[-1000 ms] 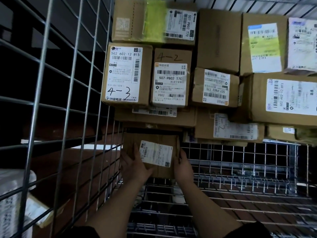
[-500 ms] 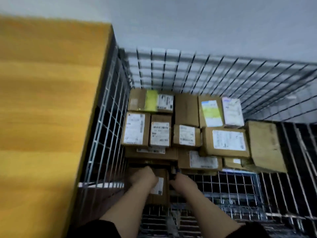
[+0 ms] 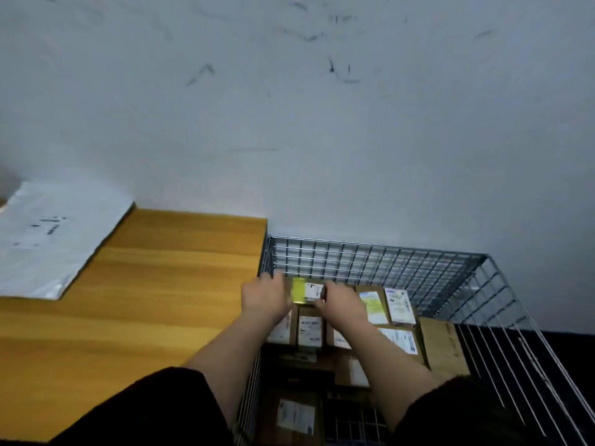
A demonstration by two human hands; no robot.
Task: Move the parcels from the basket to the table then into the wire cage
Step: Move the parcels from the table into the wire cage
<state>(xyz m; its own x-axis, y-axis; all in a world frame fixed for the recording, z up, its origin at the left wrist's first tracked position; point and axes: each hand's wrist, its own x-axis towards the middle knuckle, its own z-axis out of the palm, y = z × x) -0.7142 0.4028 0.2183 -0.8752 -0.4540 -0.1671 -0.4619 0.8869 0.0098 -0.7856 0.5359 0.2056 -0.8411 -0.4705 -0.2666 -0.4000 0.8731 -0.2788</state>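
Observation:
The wire cage (image 3: 380, 252) stands to the right of the wooden table (image 3: 145, 300) and holds several labelled cardboard parcels. A brown parcel with a white label (image 3: 294, 415) lies low at the cage's near end, apart from both hands. My left hand (image 3: 264, 297) and my right hand (image 3: 342, 305) hover above the stacked parcels at the back and hold nothing, fingers relaxed. Between them shows a parcel with yellow-green tape (image 3: 304, 291). My forearms hide some of the parcels below.
A white plastic mailer (image 3: 48, 239) lies on the table's far left. A scuffed grey wall rises behind the table and cage. A tall brown box (image 3: 442, 346) leans at the right of the stack. Dark floor shows through the cage's right side.
Both hands have let go of the brown parcel at the cage's near end and risen. The view has pulled up and back, so the table and wall now show.

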